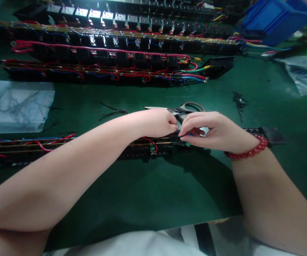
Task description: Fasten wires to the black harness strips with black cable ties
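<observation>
A long black strip assembly with red and blue wires lies across the green table in front of me. My left hand is closed over the strip's wires, its fingers curled; what they hold is hidden. Close beside it, my right hand pinches at the same wires with thumb and forefinger, and the thing between the fingertips is too small to name. A red bead bracelet circles the right wrist. Scissors lie just behind both hands, partly covered by them.
Several wired black strips span the back of the table. A clear bag of black ties lies at left, loose ties at right. A blue bin and another plastic bag are at the right back.
</observation>
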The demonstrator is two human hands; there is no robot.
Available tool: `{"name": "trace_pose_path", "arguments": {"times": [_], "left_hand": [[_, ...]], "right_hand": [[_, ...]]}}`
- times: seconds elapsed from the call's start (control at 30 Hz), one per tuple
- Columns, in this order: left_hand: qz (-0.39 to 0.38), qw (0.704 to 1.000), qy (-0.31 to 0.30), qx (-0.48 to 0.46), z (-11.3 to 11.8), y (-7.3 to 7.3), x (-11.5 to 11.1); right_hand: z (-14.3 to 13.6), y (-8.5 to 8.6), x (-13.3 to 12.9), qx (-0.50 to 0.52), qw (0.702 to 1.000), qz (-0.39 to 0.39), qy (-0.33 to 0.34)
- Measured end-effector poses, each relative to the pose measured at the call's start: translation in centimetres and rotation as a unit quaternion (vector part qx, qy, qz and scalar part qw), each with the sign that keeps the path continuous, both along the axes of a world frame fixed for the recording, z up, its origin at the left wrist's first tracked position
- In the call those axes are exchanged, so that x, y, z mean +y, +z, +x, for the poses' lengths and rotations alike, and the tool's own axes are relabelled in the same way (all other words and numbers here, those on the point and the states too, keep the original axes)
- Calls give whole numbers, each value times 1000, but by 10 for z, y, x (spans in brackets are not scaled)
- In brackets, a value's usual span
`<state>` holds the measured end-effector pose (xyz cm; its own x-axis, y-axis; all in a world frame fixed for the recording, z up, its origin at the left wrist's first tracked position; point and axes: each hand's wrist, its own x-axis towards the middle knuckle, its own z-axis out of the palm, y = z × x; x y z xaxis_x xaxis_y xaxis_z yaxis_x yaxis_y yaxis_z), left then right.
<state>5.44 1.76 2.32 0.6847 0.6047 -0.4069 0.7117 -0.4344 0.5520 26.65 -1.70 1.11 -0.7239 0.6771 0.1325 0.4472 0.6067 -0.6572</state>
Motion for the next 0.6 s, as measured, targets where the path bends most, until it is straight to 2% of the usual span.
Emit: {"name": "trace_pose_path", "arguments": {"times": [0.07, 0.2, 0.37, 0.6], "left_hand": [[-8, 999, -28, 13, 0, 1, -1], [-22, 999, -33, 25, 0, 1, -2], [18, 998, -48, 27, 4, 0, -2], [21, 999, -1, 36, 3, 2, -1]], "right_hand": [[0, -1, 1, 0, 1000, 8, 7], [1, 0, 1, -4, 1000, 8, 12], [0, 0, 1, -1, 1000, 6, 14], [0, 0, 1, 1, 1000, 12, 17]]}}
